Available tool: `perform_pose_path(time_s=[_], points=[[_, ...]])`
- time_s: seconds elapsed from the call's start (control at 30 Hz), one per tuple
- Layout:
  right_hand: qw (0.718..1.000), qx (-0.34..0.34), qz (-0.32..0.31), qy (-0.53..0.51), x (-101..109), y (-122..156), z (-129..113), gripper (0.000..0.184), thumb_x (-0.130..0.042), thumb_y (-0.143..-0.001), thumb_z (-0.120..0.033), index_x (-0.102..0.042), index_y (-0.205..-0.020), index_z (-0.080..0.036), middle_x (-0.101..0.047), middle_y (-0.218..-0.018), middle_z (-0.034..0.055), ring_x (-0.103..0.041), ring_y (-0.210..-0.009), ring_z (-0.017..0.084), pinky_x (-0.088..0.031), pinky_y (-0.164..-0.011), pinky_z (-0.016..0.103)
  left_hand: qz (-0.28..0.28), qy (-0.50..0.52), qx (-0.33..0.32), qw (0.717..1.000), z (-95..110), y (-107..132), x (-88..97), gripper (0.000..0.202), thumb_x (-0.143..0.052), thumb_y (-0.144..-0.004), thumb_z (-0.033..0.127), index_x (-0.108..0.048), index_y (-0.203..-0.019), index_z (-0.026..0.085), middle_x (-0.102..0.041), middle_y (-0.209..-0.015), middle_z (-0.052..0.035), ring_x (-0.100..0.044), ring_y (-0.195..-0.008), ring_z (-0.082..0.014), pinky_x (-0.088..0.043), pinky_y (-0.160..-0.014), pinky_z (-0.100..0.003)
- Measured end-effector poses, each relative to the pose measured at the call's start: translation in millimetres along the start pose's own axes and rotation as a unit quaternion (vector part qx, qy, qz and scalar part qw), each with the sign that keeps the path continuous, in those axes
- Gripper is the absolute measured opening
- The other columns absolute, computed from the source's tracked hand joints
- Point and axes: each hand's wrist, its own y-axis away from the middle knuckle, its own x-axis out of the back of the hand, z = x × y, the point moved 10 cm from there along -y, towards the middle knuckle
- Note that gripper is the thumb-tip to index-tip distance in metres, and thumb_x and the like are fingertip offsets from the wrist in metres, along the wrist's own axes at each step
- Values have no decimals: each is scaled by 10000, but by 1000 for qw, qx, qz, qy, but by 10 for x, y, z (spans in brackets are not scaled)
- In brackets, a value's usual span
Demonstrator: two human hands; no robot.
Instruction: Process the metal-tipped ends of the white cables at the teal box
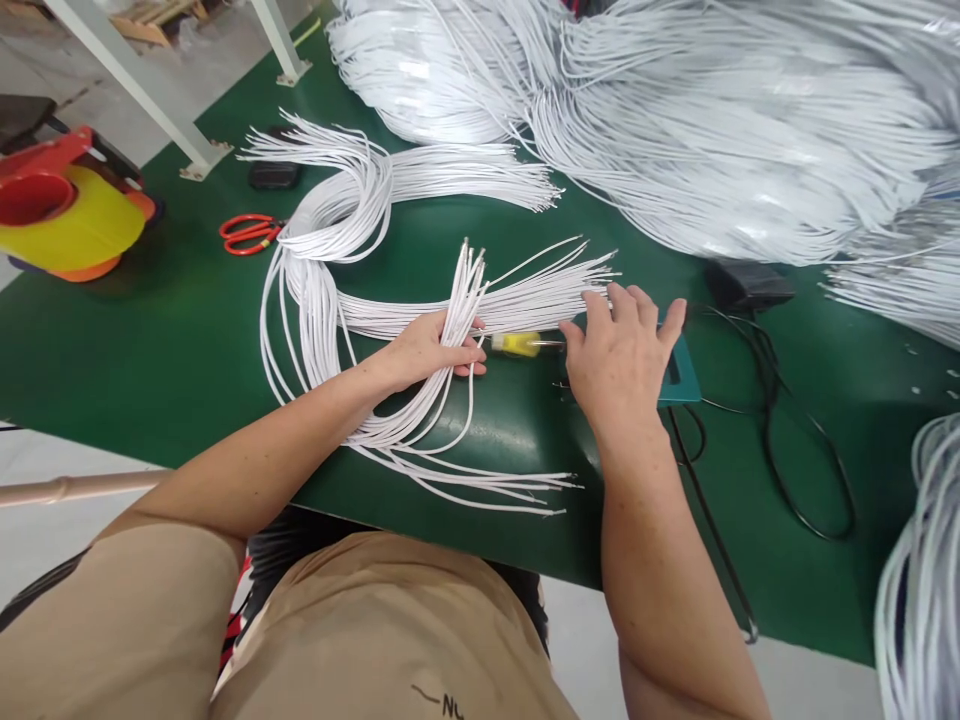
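My left hand [436, 352] is closed around a small bunch of white wires [465, 290], whose bare tips point up and away from me. A yellow piece with a thin metal shaft [516, 344] lies just right of those fingers. My right hand [624, 350], fingers spread, is over a teal device [681, 372] that it mostly hides; whether it touches the device I cannot tell. Its fingertips are close to the ends of a fanned bundle of white wires [420, 312] on the table. Several loose wire ends [517, 488] trail toward me below the left hand.
Large piles of white wire [720, 130] cover the back of the green table [150, 350]. Red-handled scissors [250, 234] and a yellow-and-red container [75, 215] are at left. A black box [748, 285] with a cable [776, 440] lies at right, near coiled wire [922, 560].
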Motion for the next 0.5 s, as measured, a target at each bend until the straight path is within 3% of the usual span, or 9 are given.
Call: perform_pose_path(time_s=[0.1, 0.17, 0.2, 0.27, 0.33, 0.43, 0.5], points=[[990, 90, -18, -105, 99, 27, -371, 261, -475, -946, -262, -642, -1119, -162, -665, -1164, 147, -557, -1079, 280, -402, -964, 461, -6, 13, -4, 1000, 9, 1, 46, 524, -796, -691, 237, -583, -1161, 145, -658, -792, 1, -699, -743, -152, -541, -688, -267], [952, 223, -84, -193, 113, 168, -854, 243, -459, -960, -265, -691, -974, -194, -709, -990, 84, -584, -940, 210, -448, -886, 356, -1, 13, -20, 1000, 43, 0, 79, 461, -816, -663, 260, -629, -1064, 130, -661, -814, -5, -668, -740, -134, -517, -695, -256], [928, 284, -113, -212, 119, 278, -1086, 251, -476, -955, -277, -706, -893, -196, -714, -926, 72, -585, -911, 204, -454, -873, 345, 1, 12, -28, 1000, 63, 2, 90, 421, -827, -644, 267, -646, -996, 122, -662, -815, -7, -649, -732, -125, -507, -702, -254], [907, 348, -146, -185, 79, 469, -1403, 263, -530, -925, -277, -711, -770, -164, -706, -806, 98, -593, -920, 246, -462, -853, 384, -1, 11, -30, 999, 84, 4, 95, 382, -840, -623, 276, -660, -922, 119, -669, -818, -10, -626, -737, -120, -490, -731, -259], [906, 327, -216, -160, -91, 583, -1508, 210, -614, -867, -244, -714, -707, -152, -693, -714, 119, -618, -842, 272, -476, -765, 403, 3, 11, -20, 1000, 83, 7, 112, 389, -844, -618, 283, -674, -930, 124, -671, -823, -13, -624, -760, -126, -475, -743, -261], [887, 246, -344, -187, -341, 687, -1414, 184, -690, -810, -274, -701, -643, -197, -662, -587, 72, -598, -575, 214, -445, -536, 337, 6, -5, -22, 1000, 106, 14, 129, 426, -843, -622, 282, -694, -993, 132, -652, -796, 2, -615, -760, -116, -461, -747, -252], [877, 211, -356, -243, -336, 622, -1302, 228, -687, -815, -302, -675, -600, -226, -652, -559, 17, -552, -474, 151, -404, -456, 276, -4, -19, -34, 999, 130, 23, 105, 445, -838, -632, 272, -693, -1031, 137, -635, -762, 20, -611, -738, -103, -466, -762, -248]])
